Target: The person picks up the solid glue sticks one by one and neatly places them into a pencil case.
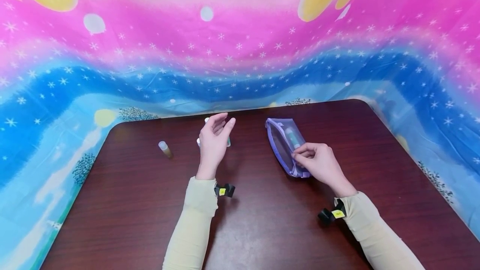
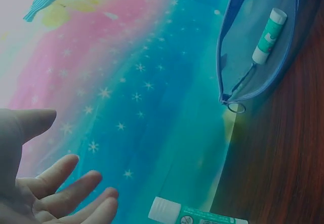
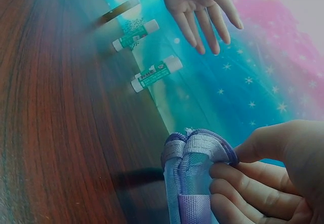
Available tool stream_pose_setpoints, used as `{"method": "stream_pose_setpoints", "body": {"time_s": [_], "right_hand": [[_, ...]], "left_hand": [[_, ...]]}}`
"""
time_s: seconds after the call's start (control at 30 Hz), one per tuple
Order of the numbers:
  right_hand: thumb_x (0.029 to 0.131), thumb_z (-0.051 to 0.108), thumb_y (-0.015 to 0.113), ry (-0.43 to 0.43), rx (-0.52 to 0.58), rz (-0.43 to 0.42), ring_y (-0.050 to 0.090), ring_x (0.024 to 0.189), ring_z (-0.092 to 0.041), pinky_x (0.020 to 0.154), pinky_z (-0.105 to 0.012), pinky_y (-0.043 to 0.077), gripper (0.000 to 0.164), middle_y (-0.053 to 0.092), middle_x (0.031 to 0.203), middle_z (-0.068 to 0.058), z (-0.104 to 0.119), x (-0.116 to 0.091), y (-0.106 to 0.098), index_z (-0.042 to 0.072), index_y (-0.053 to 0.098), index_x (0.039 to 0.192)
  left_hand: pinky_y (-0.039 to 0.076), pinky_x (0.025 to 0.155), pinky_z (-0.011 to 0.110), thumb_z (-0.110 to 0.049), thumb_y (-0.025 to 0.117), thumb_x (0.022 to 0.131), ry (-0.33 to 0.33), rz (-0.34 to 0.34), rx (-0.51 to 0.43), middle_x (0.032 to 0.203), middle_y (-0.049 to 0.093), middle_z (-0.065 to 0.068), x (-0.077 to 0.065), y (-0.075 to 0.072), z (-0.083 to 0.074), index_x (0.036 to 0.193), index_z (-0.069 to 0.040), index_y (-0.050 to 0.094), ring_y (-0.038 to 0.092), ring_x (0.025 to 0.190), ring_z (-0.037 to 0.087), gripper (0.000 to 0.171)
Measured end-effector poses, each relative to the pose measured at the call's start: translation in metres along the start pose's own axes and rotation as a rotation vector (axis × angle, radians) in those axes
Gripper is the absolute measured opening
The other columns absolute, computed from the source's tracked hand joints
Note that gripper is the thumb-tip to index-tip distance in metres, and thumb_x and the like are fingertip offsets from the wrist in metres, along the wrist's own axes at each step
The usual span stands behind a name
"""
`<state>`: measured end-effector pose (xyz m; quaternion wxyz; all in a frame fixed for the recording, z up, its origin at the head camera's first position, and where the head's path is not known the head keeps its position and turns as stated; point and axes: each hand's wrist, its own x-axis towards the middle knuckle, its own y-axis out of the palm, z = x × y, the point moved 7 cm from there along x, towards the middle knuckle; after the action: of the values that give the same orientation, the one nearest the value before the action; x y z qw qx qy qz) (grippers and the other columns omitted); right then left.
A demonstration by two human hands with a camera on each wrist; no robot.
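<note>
My right hand (image 1: pixel 320 162) pinches the near side edge of a purple mesh zipper pouch (image 1: pixel 275 150), whose zipped mouth gapes. Inside the pouch lies a green-and-white glue stick (image 2: pixel 269 36), visible through the mesh. My left hand (image 1: pixel 214 143) is raised, fingers relaxed and spread, holding nothing. It mostly hides two green glue sticks in the head view. The right wrist view shows both: a nearer glue stick (image 3: pixel 157 74) and a farther glue stick (image 3: pixel 135 35), standing apart. To the left of the left hand is a yellowish-brown tube with a pale cap (image 1: pixel 164 148).
The dark red-brown wooden table (image 1: pixel 255 236) has rounded far corners. A pink and blue patterned cloth (image 1: pixel 240 53) hangs along its far and side edges. Each wrist carries a black camera mount with a yellow label.
</note>
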<state>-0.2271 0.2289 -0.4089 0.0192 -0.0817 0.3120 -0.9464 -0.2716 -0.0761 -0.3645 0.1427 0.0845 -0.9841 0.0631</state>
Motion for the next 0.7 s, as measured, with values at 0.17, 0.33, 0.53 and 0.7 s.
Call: {"method": "stream_pose_setpoints", "body": {"time_s": [0.17,0.33,0.53,0.7], "right_hand": [[0.092,0.016,0.077,-0.003,-0.007,0.001,0.07,0.07,-0.014,0.058,-0.028,0.056,0.008,0.074,0.079,0.0,0.0,0.0,0.0,0.009,0.079,0.096],[0.092,0.015,0.077,-0.007,-0.019,0.0,0.07,0.071,-0.014,0.059,-0.028,0.056,0.007,0.074,0.079,0.001,-0.001,0.0,0.001,0.009,0.079,0.096],[0.092,0.012,0.076,-0.021,-0.022,-0.004,0.071,0.072,-0.013,0.06,-0.027,0.056,0.006,0.075,0.08,0.002,-0.001,0.0,0.0,0.009,0.079,0.096],[0.092,0.013,0.076,-0.024,-0.023,-0.006,0.07,0.07,-0.013,0.058,-0.027,0.055,0.006,0.074,0.078,0.002,0.0,0.0,0.0,0.009,0.079,0.095]], "left_hand": [[0.04,0.111,0.036,-0.036,0.074,0.095,-0.018,-0.001,0.056,0.136,0.06,0.003,0.0,0.0,0.005,0.136,-0.01,0.063,0.052,0.133,0.027,0.05],[0.039,0.112,0.036,-0.035,0.076,0.094,-0.064,-0.008,0.077,0.141,0.057,0.005,0.001,0.001,0.015,0.141,-0.011,0.059,0.05,0.134,0.023,0.055],[0.038,0.113,0.038,-0.032,0.076,0.094,-0.102,-0.012,0.114,0.145,0.054,0.011,0.002,0.004,0.025,0.144,-0.009,0.055,0.048,0.136,0.026,0.06],[0.037,0.113,0.038,-0.033,0.076,0.094,-0.126,-0.004,0.141,0.148,0.051,0.014,0.002,0.006,0.033,0.146,-0.01,0.052,0.046,0.138,0.028,0.062]]}}
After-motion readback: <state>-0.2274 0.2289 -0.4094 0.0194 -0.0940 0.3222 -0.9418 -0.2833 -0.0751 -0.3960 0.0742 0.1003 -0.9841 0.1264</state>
